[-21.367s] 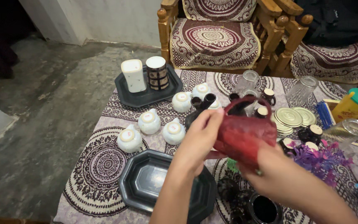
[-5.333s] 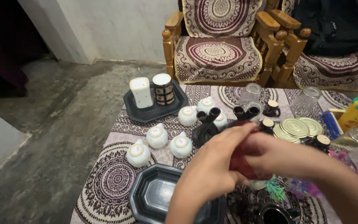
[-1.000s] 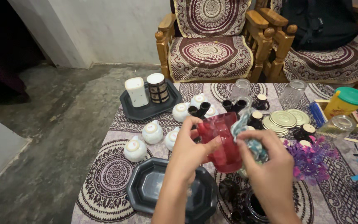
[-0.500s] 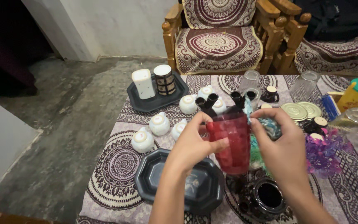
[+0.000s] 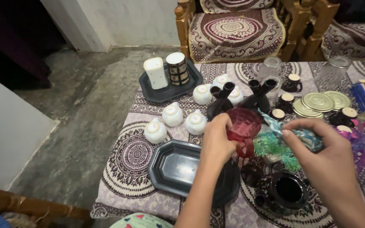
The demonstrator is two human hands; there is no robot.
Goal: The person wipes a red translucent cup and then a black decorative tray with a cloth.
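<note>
My left hand (image 5: pixel 217 139) grips a red textured glass jug (image 5: pixel 243 126) by its side, upright and low over the table, mouth up. My right hand (image 5: pixel 324 152) holds a bunched blue-and-white cloth (image 5: pixel 305 137) just right of the jug, clear of its mouth. A green plastic plant sprig (image 5: pixel 275 148) sits between the jug and my right hand. Below my left wrist lies an empty dark octagonal tray (image 5: pixel 172 166).
A patterned cloth (image 5: pixel 134 152) covers the table. On it stand several white upturned cups (image 5: pixel 172 115), a far tray (image 5: pixel 165 90) with two canisters, black vases (image 5: pixel 260 95), gold lids (image 5: pixel 317 101), upturned glasses (image 5: pixel 271 67) and a black pot (image 5: pixel 288 192). Wooden chairs (image 5: pixel 233 29) stand behind.
The jug has come down from mid-air towards the table in my left hand. My right hand with the cloth has drawn away to the right. The camera tilted down.
</note>
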